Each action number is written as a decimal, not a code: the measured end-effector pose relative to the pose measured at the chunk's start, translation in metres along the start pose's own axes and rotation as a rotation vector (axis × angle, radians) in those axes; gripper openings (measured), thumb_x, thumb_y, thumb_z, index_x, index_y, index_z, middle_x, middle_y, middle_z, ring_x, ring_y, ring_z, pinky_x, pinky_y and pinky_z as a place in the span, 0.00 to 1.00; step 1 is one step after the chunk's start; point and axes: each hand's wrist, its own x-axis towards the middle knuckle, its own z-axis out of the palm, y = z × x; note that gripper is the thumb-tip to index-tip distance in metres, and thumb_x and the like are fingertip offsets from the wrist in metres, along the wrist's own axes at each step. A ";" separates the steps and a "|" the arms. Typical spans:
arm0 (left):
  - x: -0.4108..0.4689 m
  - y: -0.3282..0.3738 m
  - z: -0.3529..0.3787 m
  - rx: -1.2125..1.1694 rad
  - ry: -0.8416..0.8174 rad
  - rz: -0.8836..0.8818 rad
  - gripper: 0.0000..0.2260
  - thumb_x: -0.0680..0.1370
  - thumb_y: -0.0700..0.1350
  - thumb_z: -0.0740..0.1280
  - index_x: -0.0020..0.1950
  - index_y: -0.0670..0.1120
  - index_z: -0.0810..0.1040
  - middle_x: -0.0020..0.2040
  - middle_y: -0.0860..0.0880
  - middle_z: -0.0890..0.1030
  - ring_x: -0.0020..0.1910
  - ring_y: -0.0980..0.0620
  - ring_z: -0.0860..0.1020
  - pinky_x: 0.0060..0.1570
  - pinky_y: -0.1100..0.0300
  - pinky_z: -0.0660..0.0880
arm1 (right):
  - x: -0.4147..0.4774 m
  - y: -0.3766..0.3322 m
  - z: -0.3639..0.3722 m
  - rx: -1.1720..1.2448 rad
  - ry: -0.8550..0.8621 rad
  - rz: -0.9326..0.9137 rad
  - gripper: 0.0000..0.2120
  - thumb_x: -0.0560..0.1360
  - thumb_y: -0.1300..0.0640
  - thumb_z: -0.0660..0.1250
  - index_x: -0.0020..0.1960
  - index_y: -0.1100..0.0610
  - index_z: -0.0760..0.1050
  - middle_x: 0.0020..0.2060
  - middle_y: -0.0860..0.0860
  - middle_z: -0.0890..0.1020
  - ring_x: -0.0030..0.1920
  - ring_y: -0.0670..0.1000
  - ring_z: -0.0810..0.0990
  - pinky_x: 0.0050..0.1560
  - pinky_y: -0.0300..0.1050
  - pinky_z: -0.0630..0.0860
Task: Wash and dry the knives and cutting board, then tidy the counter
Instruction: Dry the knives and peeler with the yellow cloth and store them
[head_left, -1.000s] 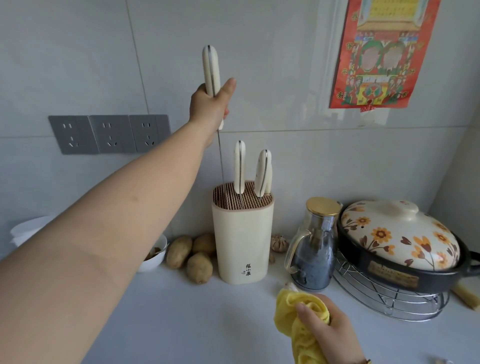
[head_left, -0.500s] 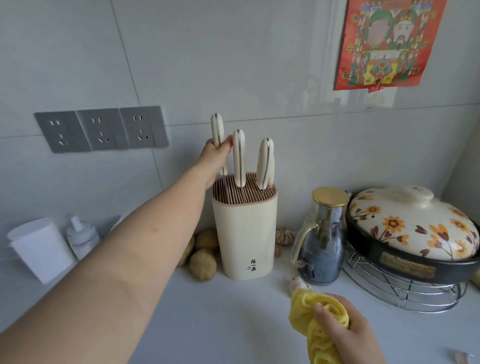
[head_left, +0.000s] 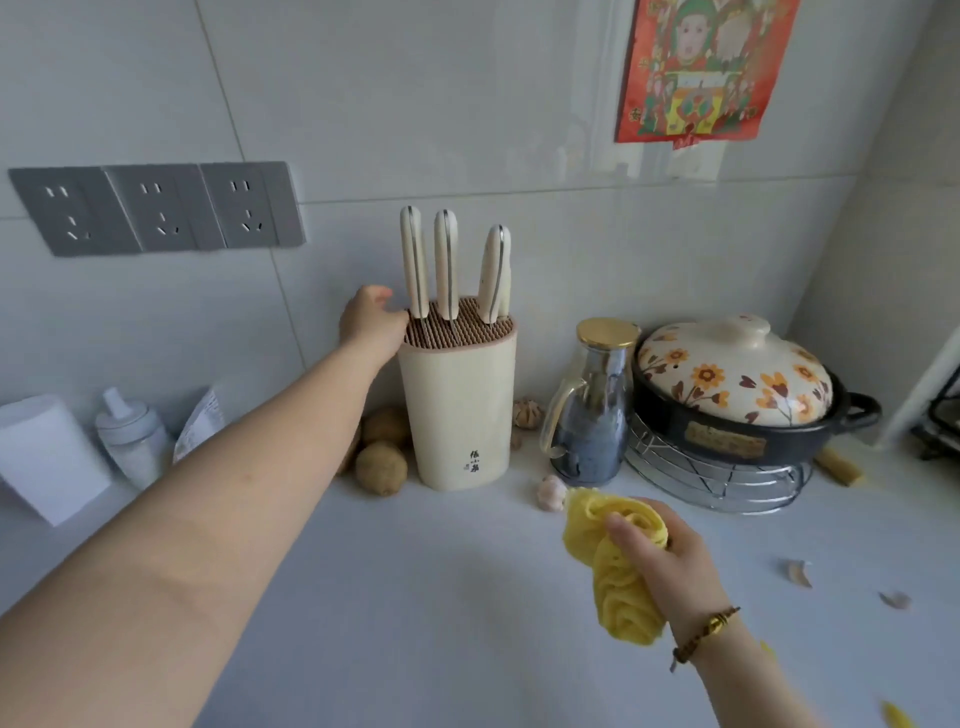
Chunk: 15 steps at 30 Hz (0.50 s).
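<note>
A cream knife block (head_left: 457, 410) stands at the back of the white counter (head_left: 415, 597). Three cream-handled knives stand in it: left knife (head_left: 414, 260), middle knife (head_left: 447, 262), right knife (head_left: 493, 273). My left hand (head_left: 370, 325) is beside the block's upper left rim, touching it just left of the left knife, fingers relaxed and holding nothing. My right hand (head_left: 660, 551) grips a crumpled yellow cloth (head_left: 621, 571) low over the counter, in front of the block and to its right. No cutting board is in view.
Potatoes (head_left: 382, 465) lie left of the block. A glass jug (head_left: 592, 405) and a flowered clay pot (head_left: 737, 395) on a wire rack (head_left: 717, 483) stand to the right. Garlic bulbs (head_left: 550, 491) and peels (head_left: 800, 571) lie scattered. A white box (head_left: 47, 457), bottle (head_left: 132, 431) and wall sockets (head_left: 156, 208) are left.
My left hand lowered the raised knife into the block's left slot, let it go and dropped to the block's rim. My right hand kept the cloth.
</note>
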 end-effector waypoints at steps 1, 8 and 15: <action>-0.015 -0.002 -0.005 0.028 0.046 0.021 0.18 0.76 0.39 0.63 0.67 0.41 0.70 0.65 0.43 0.73 0.64 0.45 0.72 0.61 0.58 0.67 | -0.009 -0.002 -0.003 -0.001 0.023 0.008 0.09 0.73 0.59 0.67 0.39 0.47 0.72 0.37 0.47 0.77 0.39 0.45 0.76 0.37 0.40 0.74; -0.182 -0.021 -0.002 -0.263 -0.695 0.248 0.10 0.77 0.35 0.63 0.46 0.51 0.74 0.41 0.53 0.77 0.33 0.66 0.76 0.40 0.73 0.70 | -0.088 -0.002 -0.018 0.136 0.147 -0.004 0.10 0.63 0.51 0.69 0.43 0.49 0.76 0.38 0.49 0.80 0.38 0.45 0.79 0.31 0.32 0.76; -0.288 -0.024 0.023 -0.302 -1.119 0.293 0.09 0.67 0.45 0.71 0.43 0.56 0.76 0.36 0.63 0.82 0.39 0.65 0.78 0.45 0.70 0.74 | -0.153 0.004 -0.043 0.264 0.167 -0.002 0.16 0.58 0.51 0.70 0.45 0.51 0.77 0.37 0.47 0.82 0.38 0.44 0.81 0.37 0.39 0.77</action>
